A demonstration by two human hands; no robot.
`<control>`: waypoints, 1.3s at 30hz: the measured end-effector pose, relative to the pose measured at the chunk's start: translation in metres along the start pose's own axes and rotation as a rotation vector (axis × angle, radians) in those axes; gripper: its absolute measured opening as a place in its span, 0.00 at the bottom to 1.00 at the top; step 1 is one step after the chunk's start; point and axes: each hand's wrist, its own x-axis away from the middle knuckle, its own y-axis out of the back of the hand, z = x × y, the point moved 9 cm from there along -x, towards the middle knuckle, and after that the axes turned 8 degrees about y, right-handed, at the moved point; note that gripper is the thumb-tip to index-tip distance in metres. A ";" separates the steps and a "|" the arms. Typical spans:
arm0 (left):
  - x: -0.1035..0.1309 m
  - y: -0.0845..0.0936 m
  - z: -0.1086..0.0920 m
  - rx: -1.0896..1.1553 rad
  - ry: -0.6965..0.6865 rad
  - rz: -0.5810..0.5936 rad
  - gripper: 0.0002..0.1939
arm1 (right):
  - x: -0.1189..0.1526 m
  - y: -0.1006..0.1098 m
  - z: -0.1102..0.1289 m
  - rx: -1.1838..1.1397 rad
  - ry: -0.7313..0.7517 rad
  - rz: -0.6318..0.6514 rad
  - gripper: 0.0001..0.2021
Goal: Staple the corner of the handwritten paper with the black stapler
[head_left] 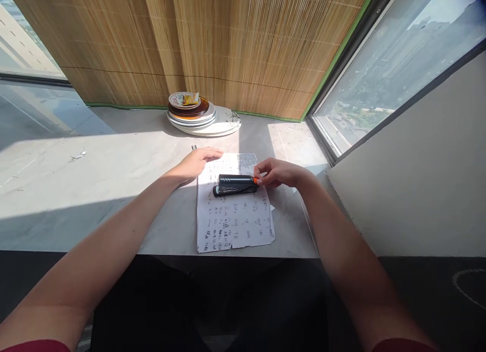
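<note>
- Here, left forearm (129,230) and right forearm (337,225) converge toward the paper (243,235).
- Left hand (194,164): palm down, fingers extended rightward, at the paper's upper-left edge.
- Right hand (279,173): wrist bent inward, thumb and curled forefinger pinching the stapler (235,179) at its orange end.
- Stapler lies crosswise on the paper, between the hands.

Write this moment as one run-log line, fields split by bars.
left hand: at far left corner of paper | right hand: pinching orange end of stapler | stapler: on paper | plates: stacked near blind
</note>
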 end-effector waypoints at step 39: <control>0.002 -0.013 0.008 0.776 0.165 0.125 0.13 | 0.003 -0.008 0.078 1.108 0.655 -0.755 0.15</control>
